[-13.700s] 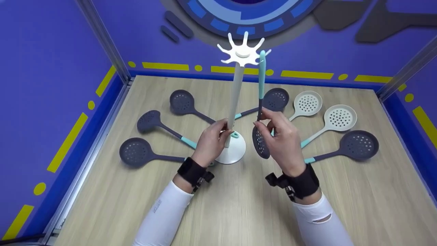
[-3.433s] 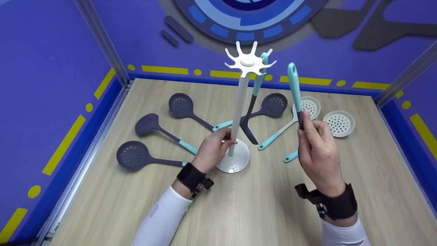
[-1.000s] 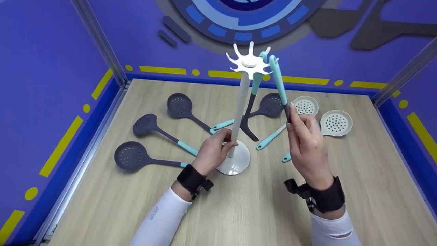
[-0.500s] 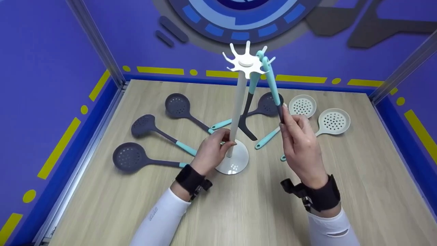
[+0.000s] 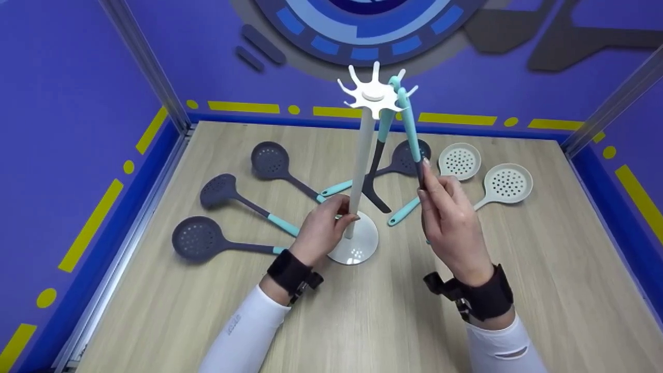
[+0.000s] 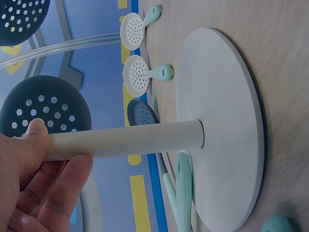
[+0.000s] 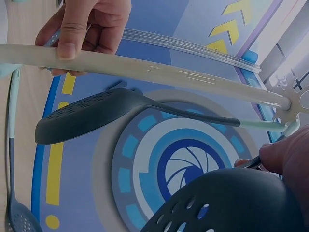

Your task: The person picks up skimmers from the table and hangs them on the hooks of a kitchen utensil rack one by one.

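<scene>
In the head view my left hand (image 5: 323, 228) grips the white post (image 5: 361, 166) of an upright stand just above its round base (image 5: 362, 246). Several hooked arms fan out from the stand's top (image 5: 374, 94). My right hand (image 5: 456, 228) pinches a dark skimmer with a mint handle (image 5: 409, 129) by its dark shaft, handle end up. The handle's tip overlaps a right-hand hook in this view. The skimmer's perforated bowl (image 7: 227, 200) shows in the right wrist view, though my hand hides it from the head. Another dark skimmer (image 7: 91, 116) hangs from the rack beside it.
Dark skimmers (image 5: 197, 239) lie fanned out on the wooden table (image 5: 362, 321) to the left, their handles toward the stand. One more (image 5: 406, 155) lies behind it. Two pale skimmers (image 5: 460, 161) lie at right. Blue panels (image 5: 67, 129) enclose the table.
The first skimmer, formerly in my right hand, now hangs on the rack. A second has left the table's right side; my right hand has brought it leftward to the hooks. My left hand stays on the post.
</scene>
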